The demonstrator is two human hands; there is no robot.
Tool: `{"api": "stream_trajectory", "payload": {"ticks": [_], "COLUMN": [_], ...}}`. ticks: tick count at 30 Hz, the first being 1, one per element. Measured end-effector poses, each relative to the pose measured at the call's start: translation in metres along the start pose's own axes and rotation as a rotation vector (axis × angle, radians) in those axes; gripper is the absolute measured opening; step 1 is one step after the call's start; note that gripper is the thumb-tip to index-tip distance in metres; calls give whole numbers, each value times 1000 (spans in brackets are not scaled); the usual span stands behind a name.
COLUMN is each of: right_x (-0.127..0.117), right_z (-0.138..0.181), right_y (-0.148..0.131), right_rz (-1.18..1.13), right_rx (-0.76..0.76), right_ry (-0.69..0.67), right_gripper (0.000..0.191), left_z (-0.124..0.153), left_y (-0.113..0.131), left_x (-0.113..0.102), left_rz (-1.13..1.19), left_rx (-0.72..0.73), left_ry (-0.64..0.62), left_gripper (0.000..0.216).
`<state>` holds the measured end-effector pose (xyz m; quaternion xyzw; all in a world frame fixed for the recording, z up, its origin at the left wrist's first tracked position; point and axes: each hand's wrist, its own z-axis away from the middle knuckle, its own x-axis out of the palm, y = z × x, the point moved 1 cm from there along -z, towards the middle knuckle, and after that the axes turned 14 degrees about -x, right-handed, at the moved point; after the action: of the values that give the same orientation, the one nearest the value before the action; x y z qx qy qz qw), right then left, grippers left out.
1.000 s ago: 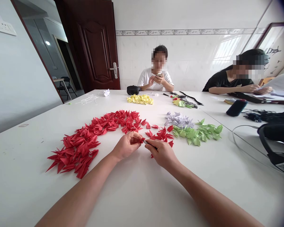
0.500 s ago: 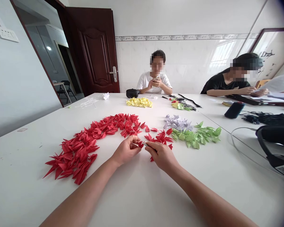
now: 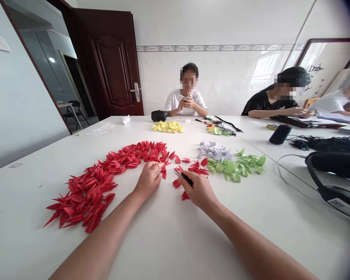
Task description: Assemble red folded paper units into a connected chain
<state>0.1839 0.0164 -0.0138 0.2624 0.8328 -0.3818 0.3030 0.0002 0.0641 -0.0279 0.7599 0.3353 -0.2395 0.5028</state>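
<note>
My left hand (image 3: 148,181) is over the table at the inner end of a curved heap of red folded paper cranes (image 3: 93,182). At its thumb and fingertips is one small red paper crane (image 3: 163,172). My right hand (image 3: 200,190) is wrapped round a small black-handled tool (image 3: 187,178) with thin metal tips pointing left. Its exact kind is partly hidden by the fingers. Several loose red paper pieces (image 3: 197,168) lie just beyond and beside the right hand.
Pale lilac (image 3: 214,151) and green paper cranes (image 3: 239,167) lie to the right, yellow ones (image 3: 167,126) farther back. A black headset (image 3: 332,179), its cable and dark cords (image 3: 323,143) occupy the right side. People (image 3: 186,97) sit across the white table (image 3: 169,241).
My hands have drawn apart, the left shifting left with the red crane. The tool's tips have left the crane, and more of its black handle shows. The whole view has turned slightly right.
</note>
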Motion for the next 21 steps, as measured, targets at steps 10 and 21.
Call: {"api": "stream_trajectory", "payload": {"ticks": [10, 21], "right_x": [1, 1], "right_z": [3, 6], "right_y": [-4, -17], "right_rz": [7, 12], "right_rx": [-46, -101], "right_ry": [-23, -82], "right_gripper": [21, 21], "left_z": [2, 27], "left_y": [0, 37], "left_x": [-6, -7], "left_rz": [121, 393], "left_rx": [-191, -209], "left_ry": [-62, -180], "left_gripper": [18, 22]}}
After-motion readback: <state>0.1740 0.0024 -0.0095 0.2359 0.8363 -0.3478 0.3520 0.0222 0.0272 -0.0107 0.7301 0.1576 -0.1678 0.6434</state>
